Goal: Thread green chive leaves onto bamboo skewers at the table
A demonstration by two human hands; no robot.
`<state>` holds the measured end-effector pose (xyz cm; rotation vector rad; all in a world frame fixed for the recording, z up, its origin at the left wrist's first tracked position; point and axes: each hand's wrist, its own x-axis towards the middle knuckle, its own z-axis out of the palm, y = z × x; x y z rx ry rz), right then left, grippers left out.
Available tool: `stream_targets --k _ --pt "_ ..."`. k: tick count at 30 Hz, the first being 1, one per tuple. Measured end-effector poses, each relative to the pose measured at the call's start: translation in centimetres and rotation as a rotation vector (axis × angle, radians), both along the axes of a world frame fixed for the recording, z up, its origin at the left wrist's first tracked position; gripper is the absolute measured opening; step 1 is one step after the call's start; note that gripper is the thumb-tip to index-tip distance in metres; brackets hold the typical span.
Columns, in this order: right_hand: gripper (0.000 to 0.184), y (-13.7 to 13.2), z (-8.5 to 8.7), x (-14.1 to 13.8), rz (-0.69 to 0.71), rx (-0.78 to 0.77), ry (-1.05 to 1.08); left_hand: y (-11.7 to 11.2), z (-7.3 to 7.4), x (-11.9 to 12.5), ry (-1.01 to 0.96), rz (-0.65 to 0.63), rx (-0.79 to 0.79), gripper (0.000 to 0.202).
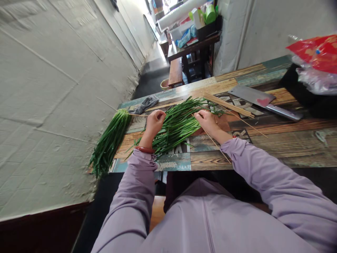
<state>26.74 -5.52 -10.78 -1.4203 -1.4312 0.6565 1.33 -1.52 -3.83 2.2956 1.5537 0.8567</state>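
Note:
A loose heap of green chives [179, 119] lies on the patterned table between my hands. My left hand [155, 122] is at the heap's left side, thumb and fingers pinched together; what they hold is too small to make out. At the right side, my right hand [207, 123] pinches a thin wooden skewer [217, 146], which slants down towards the table's near edge. A neat bunch of chives [112, 142] lies by the wall at the left, its tips hanging over the table edge. A thin stick [138, 115] sticks out from its pale end towards my left hand.
Several wooden skewers [229, 104] lie right of the heap, beside a cleaver [252, 97]. A grey cloth [144, 104] lies behind my left hand. Red and clear plastic bags [318, 59] sit at the far right. The wall [52, 105] closes the left side.

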Motion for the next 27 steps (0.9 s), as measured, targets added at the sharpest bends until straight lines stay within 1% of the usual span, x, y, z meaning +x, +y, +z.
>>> stream_targets --k 2,4,6,8,9,11,13,15,17,19,22,24,25,27 --pt "0.029 0.0 0.0 0.0 0.007 -0.004 0.011 0.3 0.5 -0.2 0.057 -0.09 -0.016 0.028" --pt "0.028 0.0 0.0 0.0 0.011 -0.01 0.019 0.3 0.5 -0.4 0.139 -0.215 -0.074 0.043" --pt "0.028 0.0 0.0 0.0 0.013 -0.011 0.022 0.0 0.1 -0.5 0.208 -0.32 -0.154 0.052" --pt "0.028 0.0 -0.1 0.0 0.007 -0.014 0.021 -0.3 -0.6 -0.4 0.236 -0.358 -0.197 0.053" --pt "0.028 0.0 -0.1 0.0 0.005 -0.016 0.02 -0.4 -1.0 -0.2 0.229 -0.345 -0.195 0.052" --pt "0.028 0.0 -0.1 0.0 0.007 -0.017 0.021 -0.6 -1.7 0.4 0.177 -0.275 -0.166 0.045" --pt "0.028 0.0 -0.1 0.0 0.022 -0.009 0.025 -0.9 -2.2 1.0 0.114 -0.216 -0.185 0.038" --pt "0.03 0.0 -0.1 0.0 0.04 -0.002 0.028 -1.0 -2.5 1.4 0.075 -0.21 -0.247 0.04" --pt "0.03 0.0 -0.1 0.1 0.045 -0.002 0.028 -0.9 -2.6 1.5 0.04 -0.2 -0.265 0.042" --pt "0.03 0.0 -0.1 0.1 0.038 -0.01 0.022 -0.3 -2.5 1.3 -0.02 -0.136 -0.219 0.039" --pt "0.029 0.0 -0.1 0.1 0.029 -0.021 0.008 1.2 -1.8 0.7 -0.063 0.014 -0.134 0.036" --pt "0.029 0.0 -0.2 0.1 0.032 -0.025 0.007 2.1 -1.2 0.4 0.013 0.092 -0.039 0.033" --pt "0.029 0.1 -0.2 0.1 0.032 -0.026 0.011 2.3 -0.8 0.5 0.069 0.111 0.015 0.031" --pt "0.029 0.1 -0.3 0.0 0.033 -0.027 0.026 2.2 -0.3 1.0 0.167 0.096 0.099 0.027"
